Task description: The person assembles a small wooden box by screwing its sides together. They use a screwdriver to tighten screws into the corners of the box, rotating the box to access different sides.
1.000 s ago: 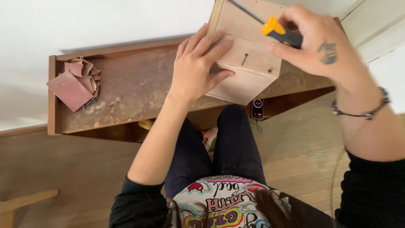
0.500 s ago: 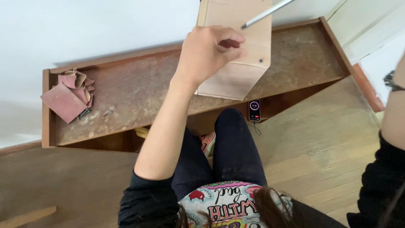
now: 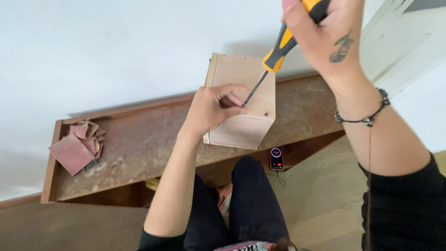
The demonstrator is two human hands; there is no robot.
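Plywood box (image 3: 246, 104), frame centre, is gripped at its left edge by the left hand (image 3: 211, 109); the yellow-handled screwdriver (image 3: 274, 58) is clenched in the right hand (image 3: 325, 32).

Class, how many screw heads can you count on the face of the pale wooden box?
1: a dark screw head near the wooden box's right edge. Another may be hidden where the left hand meets the screwdriver tip.

Two bare hands show: the left hand (image 3: 211, 109) at centre frame, the right hand (image 3: 325, 32) at the upper right. One yellow-and-black-handled screwdriver (image 3: 274, 53), one pale plywood box (image 3: 244, 109), one worn brown wooden board (image 3: 139, 144), one small black phone (image 3: 276, 158), one heap of reddish sandpaper scraps (image 3: 76, 146) (sheets too overlapped to count), one dark beaded bracelet (image 3: 367, 118).
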